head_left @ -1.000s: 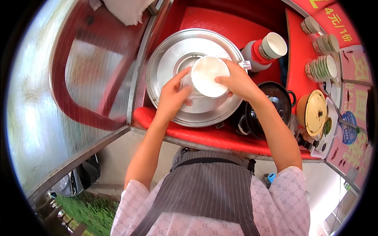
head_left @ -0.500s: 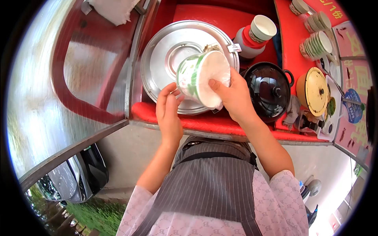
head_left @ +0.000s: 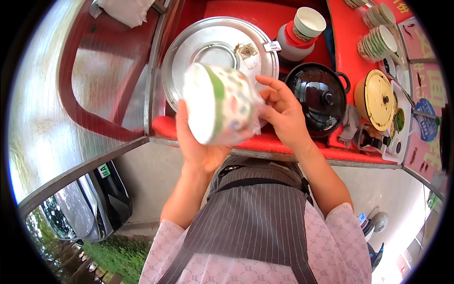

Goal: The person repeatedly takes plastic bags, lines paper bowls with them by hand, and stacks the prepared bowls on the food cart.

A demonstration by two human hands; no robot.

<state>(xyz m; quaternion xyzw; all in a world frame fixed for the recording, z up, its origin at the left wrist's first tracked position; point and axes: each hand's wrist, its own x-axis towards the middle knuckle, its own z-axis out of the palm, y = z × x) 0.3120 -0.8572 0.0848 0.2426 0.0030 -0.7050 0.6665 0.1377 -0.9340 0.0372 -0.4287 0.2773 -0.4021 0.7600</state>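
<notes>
My left hand cups a white paper bowl with a green band and coloured pattern, from below and the left. The bowl lies tipped on its side, its white round end turned left; motion blurs it. I cannot tell whether other bowls are nested in it. Thin clear plastic film clings to its right end. There my right hand pinches the film between thumb and fingers, with the other fingers partly spread. Beneath the bowl is a large round metal lid.
A black lidded pot stands right of the metal lid, and a yellow lidded pot farther right. Paper bowls top a red-and-grey container. Stacked bowls lie at upper right. A metal-framed clear panel borders the left.
The bowl has turned and moved left, its white end now facing left rather than right. My left hand now supports it; my right hand has shifted from its end to the film.
</notes>
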